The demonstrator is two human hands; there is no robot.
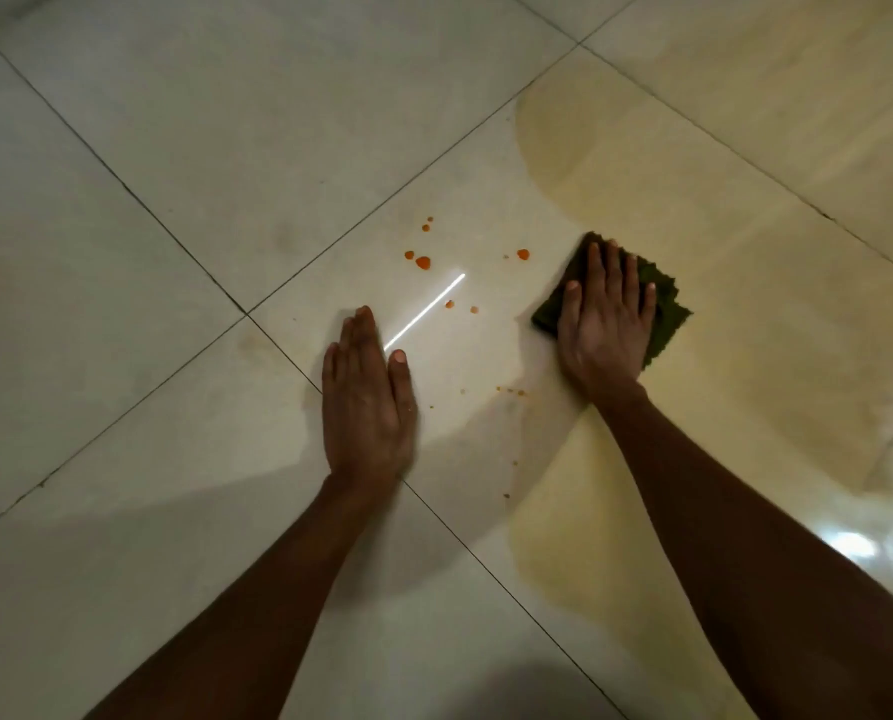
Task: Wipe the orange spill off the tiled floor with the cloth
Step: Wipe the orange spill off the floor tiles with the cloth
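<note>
Looking down through the head camera, I judged the wiping step under way; my right hand [606,324] pressed flat, fingers straight, on the folded green cloth [660,304], which lay on the tiled floor [184,148] just right of the orange spill [423,262]; droplets sat scattered between the two hands, untouched; the next move, I judged, called for sliding the cloth left across them; my left hand [367,402] rested open and flat on the tile, well apart from the right, bracing, both forearms stretched forward.
</note>
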